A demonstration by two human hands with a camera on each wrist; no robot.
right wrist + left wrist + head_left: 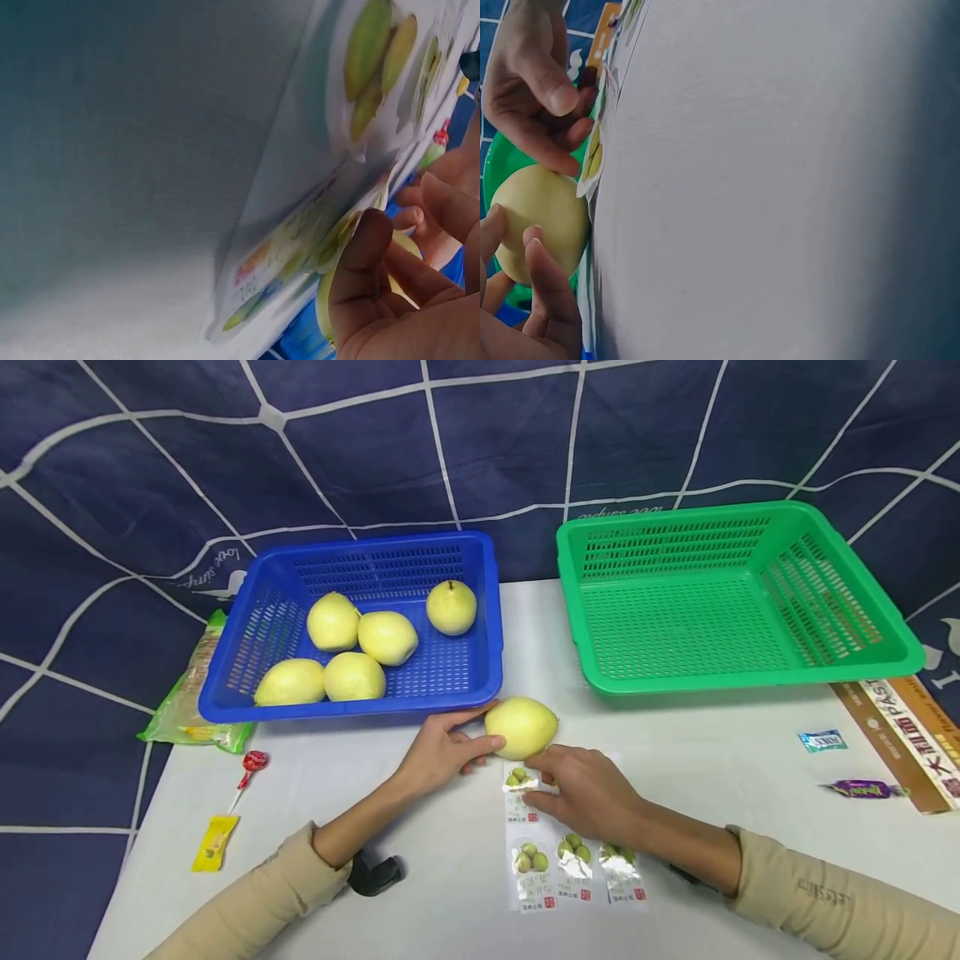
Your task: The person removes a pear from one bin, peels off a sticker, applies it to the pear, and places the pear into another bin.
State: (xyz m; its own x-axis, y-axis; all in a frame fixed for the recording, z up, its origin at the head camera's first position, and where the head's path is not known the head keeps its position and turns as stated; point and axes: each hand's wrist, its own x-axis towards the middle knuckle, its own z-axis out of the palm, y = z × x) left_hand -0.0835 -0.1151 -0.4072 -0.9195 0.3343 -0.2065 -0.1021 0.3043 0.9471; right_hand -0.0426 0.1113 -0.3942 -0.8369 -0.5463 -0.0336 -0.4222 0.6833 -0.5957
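My left hand point(442, 752) holds a yellow-green pear point(521, 727) on the white table, thumb on its near side. In the left wrist view its fingers curl around the pear point(544, 217). My right hand point(588, 793) is bent over a sheet of pear stickers point(513, 893), just nearer than the fruit. Between its thumb and fingers it pinches a pear-picture sticker point(519, 779), whose end stands raised from the sheet in the left wrist view. Its index fingertip is right at the pear's lower edge. Part of the sheet's upper row is hidden beneath this hand.
A blue basket point(360, 710) with several pears stands at the back left, a green basket point(690, 627) at the back right. Left lie a lollipop point(255, 762), a yellow packet point(214, 843) and a green-edged bag point(198, 693); right, small candies point(866, 789) and a brown pasta box point(900, 735).
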